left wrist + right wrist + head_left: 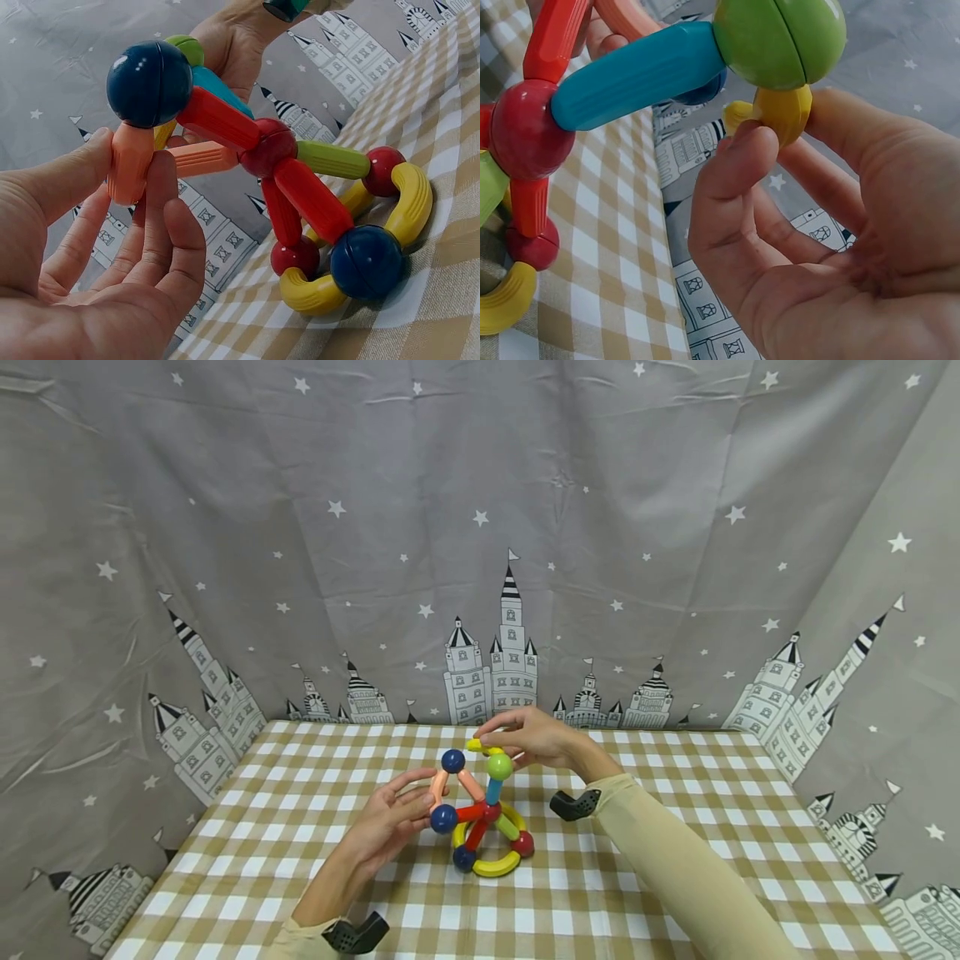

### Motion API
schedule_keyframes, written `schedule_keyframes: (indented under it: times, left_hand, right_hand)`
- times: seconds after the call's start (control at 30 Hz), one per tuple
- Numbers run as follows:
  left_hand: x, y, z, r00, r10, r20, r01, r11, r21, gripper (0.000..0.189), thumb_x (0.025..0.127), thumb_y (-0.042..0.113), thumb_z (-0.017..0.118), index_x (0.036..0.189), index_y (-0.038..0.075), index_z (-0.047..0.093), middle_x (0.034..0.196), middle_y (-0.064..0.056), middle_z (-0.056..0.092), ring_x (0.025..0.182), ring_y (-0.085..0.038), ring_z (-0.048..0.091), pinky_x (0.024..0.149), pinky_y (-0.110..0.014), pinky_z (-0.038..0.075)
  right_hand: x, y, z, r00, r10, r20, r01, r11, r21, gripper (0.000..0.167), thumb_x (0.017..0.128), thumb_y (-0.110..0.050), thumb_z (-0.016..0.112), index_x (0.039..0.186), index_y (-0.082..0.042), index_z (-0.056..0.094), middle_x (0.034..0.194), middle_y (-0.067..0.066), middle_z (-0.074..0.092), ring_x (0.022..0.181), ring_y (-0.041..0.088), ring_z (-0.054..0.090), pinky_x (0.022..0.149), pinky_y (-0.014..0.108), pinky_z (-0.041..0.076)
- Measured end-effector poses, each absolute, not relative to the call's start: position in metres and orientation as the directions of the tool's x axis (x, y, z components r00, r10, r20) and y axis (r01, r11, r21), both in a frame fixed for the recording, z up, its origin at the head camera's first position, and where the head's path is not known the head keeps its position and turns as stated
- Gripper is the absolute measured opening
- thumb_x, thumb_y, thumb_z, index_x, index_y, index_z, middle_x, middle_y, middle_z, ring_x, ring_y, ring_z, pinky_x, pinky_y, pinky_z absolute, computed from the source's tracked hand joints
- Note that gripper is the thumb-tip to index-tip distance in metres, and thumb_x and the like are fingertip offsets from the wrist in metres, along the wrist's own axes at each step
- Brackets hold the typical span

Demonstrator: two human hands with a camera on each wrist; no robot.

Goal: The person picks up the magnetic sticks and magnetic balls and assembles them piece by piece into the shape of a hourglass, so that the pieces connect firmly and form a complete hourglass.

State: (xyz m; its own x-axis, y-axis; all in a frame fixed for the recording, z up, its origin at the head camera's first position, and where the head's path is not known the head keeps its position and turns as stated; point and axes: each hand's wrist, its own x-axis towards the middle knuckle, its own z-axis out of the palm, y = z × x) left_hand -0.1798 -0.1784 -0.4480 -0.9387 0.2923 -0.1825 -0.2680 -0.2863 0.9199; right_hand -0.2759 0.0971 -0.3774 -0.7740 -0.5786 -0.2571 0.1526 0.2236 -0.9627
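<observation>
A toy of coloured balls and rods stands on its ring of curved yellow rods (497,866). From the red centre ball (488,811) rise a light-blue rod (645,73) with a green ball (499,767), a red rod (219,118) and a peach rod (471,786). My left hand (386,827) pinches a second, curved peach rod (130,169) between thumb and fingers, just under a dark blue ball (150,82). My right hand (543,739) pinches a curved yellow rod (784,116) that touches the green ball. In the head view, its other end points toward the far blue ball (453,761).
A tan-and-white checked cloth (247,868) covers the table. Behind it hangs a grey curtain (480,468) printed with stars and castles. Dark devices (575,805) are strapped at both wrists.
</observation>
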Motion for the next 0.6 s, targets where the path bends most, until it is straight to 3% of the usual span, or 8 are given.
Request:
schedule_keyframes:
  times: [0.6]
  left_hand:
    - [-0.1818,-0.1792,-0.445,-0.928,0.326,-0.181,-0.277,-0.278,0.92,0.058,0.101,0.009,0.066,0.151,0.0,0.038,0.134,-0.019,0.063,0.114,-0.023,0.066,0.092,-0.034,0.055]
  right_hand:
    - [-0.2781,0.0972,-0.3773,-0.737,-0.612,-0.288,0.196,0.214,-0.957,0.027,0.098,-0.019,0.072,0.121,-0.005,0.073,0.107,0.011,0.068,0.084,0.018,0.063,0.073,0.036,0.06]
